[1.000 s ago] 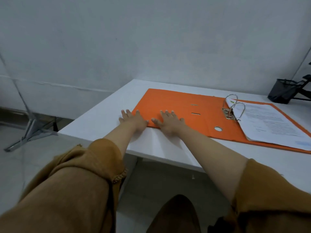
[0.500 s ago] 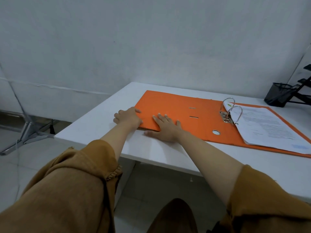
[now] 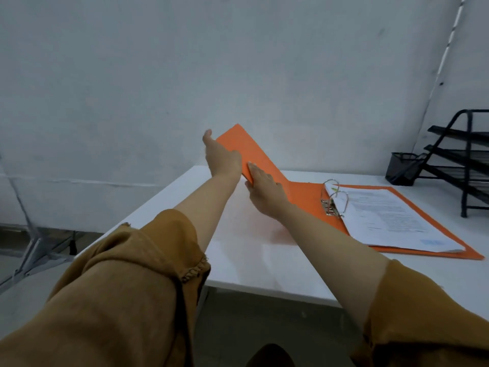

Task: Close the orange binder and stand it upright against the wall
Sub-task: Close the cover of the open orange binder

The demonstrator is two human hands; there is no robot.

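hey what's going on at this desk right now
A person is closing an orange binder that lies open on a white table. The left hand and right hand hold the front cover, which is lifted off the table and tilted up, only partway over. The stack of papers lies flat on the other half beside the metal rings. The binder is not yet shut or stood against the wall. A black mesh pen cup and tray rack sit at the far right.
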